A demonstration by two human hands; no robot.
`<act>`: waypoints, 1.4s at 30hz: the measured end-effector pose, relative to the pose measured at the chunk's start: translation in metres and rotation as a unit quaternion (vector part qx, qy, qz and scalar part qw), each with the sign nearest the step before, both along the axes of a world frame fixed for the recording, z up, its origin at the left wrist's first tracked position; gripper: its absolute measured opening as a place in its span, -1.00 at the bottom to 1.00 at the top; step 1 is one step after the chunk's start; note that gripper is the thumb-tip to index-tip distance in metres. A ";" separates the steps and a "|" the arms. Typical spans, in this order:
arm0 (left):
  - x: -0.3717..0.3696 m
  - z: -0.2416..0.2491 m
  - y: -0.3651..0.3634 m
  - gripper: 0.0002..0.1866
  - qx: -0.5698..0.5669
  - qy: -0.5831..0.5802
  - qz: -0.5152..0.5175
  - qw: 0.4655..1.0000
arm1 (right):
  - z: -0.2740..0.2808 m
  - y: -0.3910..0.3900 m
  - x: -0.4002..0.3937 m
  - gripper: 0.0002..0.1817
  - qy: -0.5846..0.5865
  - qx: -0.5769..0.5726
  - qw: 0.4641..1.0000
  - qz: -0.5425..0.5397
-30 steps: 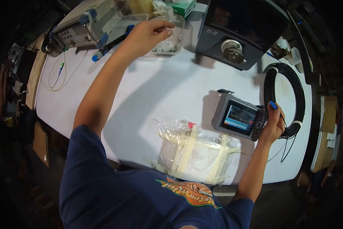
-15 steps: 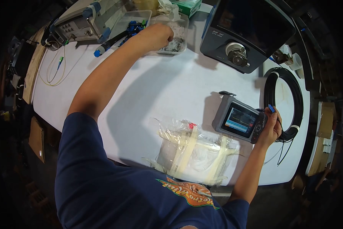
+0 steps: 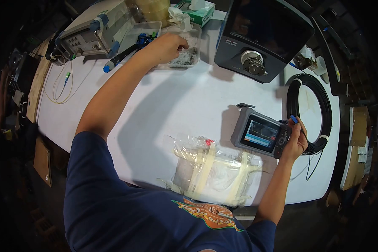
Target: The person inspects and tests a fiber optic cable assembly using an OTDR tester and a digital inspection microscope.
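My left hand is over a clear plastic tub of small white and dark bits, its fingers curled together. Whatever they may hold is too small to see. Between the thumb and finger of my right hand is a blue fibre-optic connector, pointing up. That hand rests against the right side of a grey handheld tester, whose lit screen shows a trace. Just behind it lies a coil of black cable.
A large dark instrument stands at the back right. At the back left are a boxy meter, a pen-shaped tool and a tub of blue connectors. A taped, plastic-wrapped pad lies near me. A yellow fibre lead loops at left.
The view has shifted slightly. My left hand stays over the tub with its fingers curled, and my right hand still holds the blue connector beside the tester.
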State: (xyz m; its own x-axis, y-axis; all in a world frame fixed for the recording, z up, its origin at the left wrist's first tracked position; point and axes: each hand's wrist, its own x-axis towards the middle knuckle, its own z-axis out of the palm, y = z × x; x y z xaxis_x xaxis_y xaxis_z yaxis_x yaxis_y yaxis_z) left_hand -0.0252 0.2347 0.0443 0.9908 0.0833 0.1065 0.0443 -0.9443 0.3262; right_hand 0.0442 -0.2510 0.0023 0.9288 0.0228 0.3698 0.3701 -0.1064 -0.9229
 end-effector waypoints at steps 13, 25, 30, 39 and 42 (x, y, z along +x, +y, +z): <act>-0.013 0.028 -0.115 -0.70 -0.550 -0.010 -0.080 0.831 | 0.034 0.009 -0.023 -0.77 -0.115 0.007 0.992 0.052; 0.009 0.044 -0.280 -0.77 -0.732 -0.006 -0.096 0.674 | 0.048 0.023 -0.066 -0.69 -0.065 0.205 0.967 0.137; 0.006 0.046 -0.294 -0.78 -0.716 -0.049 -0.095 0.690 | 0.049 0.019 -0.064 -0.67 -0.107 0.171 0.972 0.120; 0.001 0.045 -0.300 -0.79 -0.676 -0.123 -0.115 0.717 | 0.048 0.019 -0.067 -0.67 -0.085 0.198 0.969 0.122; 0.000 0.045 -0.300 -0.79 -0.669 -0.137 -0.115 0.721 | 0.047 0.020 -0.066 -0.67 -0.091 0.193 0.969 0.122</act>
